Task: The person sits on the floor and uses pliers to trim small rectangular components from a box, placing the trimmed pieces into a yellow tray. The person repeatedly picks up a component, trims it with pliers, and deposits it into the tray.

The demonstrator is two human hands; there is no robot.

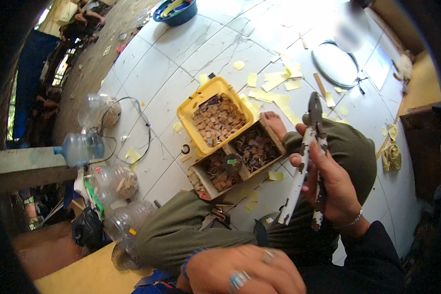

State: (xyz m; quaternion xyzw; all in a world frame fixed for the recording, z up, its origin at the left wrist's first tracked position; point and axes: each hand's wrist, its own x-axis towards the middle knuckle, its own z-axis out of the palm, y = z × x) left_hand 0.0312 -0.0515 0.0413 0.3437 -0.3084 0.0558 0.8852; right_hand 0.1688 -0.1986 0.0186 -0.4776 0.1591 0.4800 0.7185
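Observation:
My right hand [333, 181] is closed around a pair of pliers [299, 188] with long handles in worn, chipped white paint. Their dark jaws point up and away, above my bent right knee. My left hand [245, 269] is low in the picture near my lap, slightly blurred, with rings on it; its fingertips run out of view. In front of me stands a yellow tub [183, 115] of small brown square pieces. Against it sits a wooden box [215, 193] with two compartments of brown chips. A clear round cup [232, 162] rests in the box.
Yellow paper scraps [274, 83] lie over the white tiled floor [166, 78]. On the left are several clear plastic bottles [115, 181], a blue bottle [81, 149] and a black cable [147, 122]. A blue basin [181, 17] stands far off; a round dark-rimmed disc [335, 63] lies at far right.

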